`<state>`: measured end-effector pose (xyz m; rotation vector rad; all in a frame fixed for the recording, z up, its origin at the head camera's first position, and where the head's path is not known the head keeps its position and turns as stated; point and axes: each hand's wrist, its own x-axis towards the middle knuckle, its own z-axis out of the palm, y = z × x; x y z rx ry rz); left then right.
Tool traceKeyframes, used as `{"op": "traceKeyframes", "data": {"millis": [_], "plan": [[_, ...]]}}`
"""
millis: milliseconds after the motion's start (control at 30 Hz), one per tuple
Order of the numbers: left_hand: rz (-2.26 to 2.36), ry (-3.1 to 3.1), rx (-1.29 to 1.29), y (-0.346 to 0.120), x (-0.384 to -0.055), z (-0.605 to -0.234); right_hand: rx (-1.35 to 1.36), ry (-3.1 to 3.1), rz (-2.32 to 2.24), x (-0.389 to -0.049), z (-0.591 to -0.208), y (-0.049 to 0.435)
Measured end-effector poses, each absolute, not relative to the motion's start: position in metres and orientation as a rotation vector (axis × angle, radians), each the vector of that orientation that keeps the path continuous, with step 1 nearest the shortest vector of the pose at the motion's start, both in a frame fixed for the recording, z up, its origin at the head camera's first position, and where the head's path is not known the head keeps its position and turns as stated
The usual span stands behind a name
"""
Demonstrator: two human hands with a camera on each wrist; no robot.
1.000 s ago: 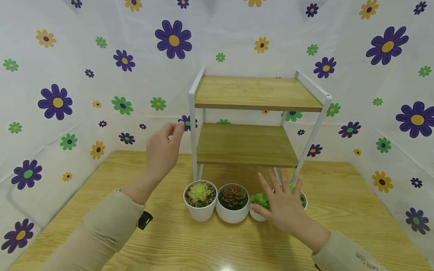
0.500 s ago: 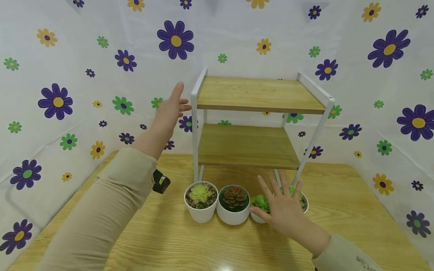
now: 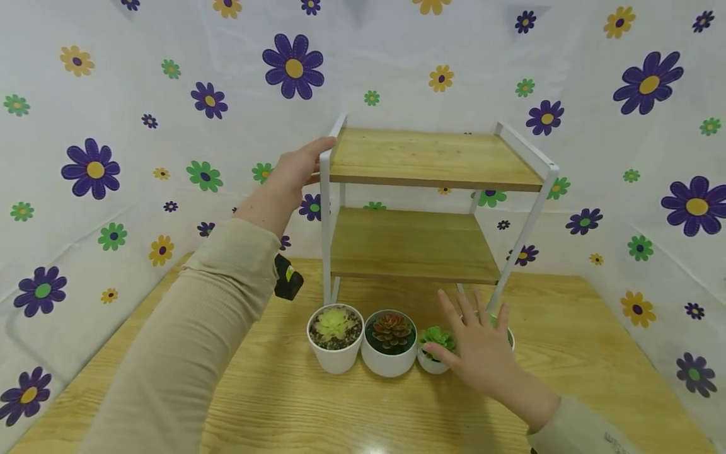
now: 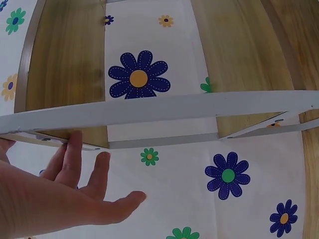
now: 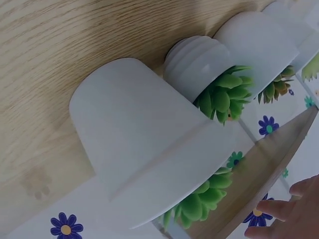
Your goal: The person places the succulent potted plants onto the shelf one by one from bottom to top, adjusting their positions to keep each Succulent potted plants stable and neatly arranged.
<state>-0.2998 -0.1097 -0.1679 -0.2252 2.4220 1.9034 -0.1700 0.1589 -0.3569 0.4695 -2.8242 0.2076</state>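
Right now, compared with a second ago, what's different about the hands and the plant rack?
The left hand moved up and slightly right, from beside the rack to its top left edge; whether it grips is unclear. Nothing was visibly let go. The right hand stayed spread by the pots, and pots and rack stayed put.

Before me, a wood-grain desk carries a two-tier rack and, lined up in front of it, four white pots of succulents.

Pots before shelf, on table; plants inside
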Motion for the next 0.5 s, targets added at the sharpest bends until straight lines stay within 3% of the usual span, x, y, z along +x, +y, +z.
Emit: {"op": "traceKeyframes", "data": {"millis": [500], "plan": [[1.971, 2.393, -0.269, -0.106, -0.3, -0.166, 0.301, -2.759, 1.015, -0.175, -0.353, 0.213]]}}
